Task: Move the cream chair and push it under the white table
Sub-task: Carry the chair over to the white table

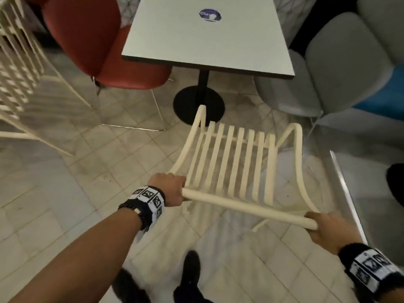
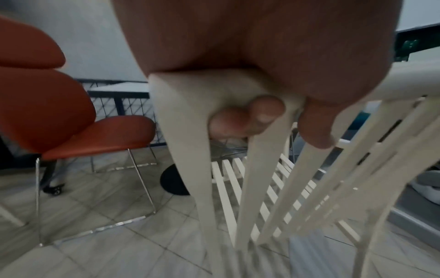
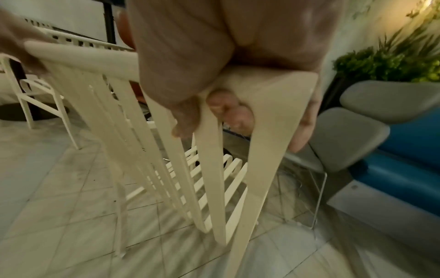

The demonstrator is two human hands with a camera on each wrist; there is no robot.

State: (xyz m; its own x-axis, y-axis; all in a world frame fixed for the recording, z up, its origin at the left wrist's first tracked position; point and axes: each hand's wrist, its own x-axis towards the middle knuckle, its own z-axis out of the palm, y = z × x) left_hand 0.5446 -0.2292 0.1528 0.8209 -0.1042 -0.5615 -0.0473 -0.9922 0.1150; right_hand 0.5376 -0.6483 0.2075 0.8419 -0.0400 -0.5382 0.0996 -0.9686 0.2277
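Observation:
The cream slatted chair (image 1: 238,162) stands on the tiled floor just short of the white table (image 1: 207,38), its seat front close to the table's black round base (image 1: 197,103). My left hand (image 1: 172,189) grips the left end of the chair's top rail, and my right hand (image 1: 328,228) grips the right end. In the left wrist view my fingers (image 2: 247,118) curl round the rail corner of the chair (image 2: 181,116). The right wrist view shows the same curled fingers (image 3: 228,111) on the chair (image 3: 273,105).
A red chair (image 1: 98,42) sits at the table's left, grey chairs (image 1: 328,68) at its right beside a blue seat (image 1: 384,95). Another cream slatted chair (image 1: 19,68) stands far left. A metal-edged step (image 1: 345,189) runs along the right. My shoe (image 1: 190,272) is below.

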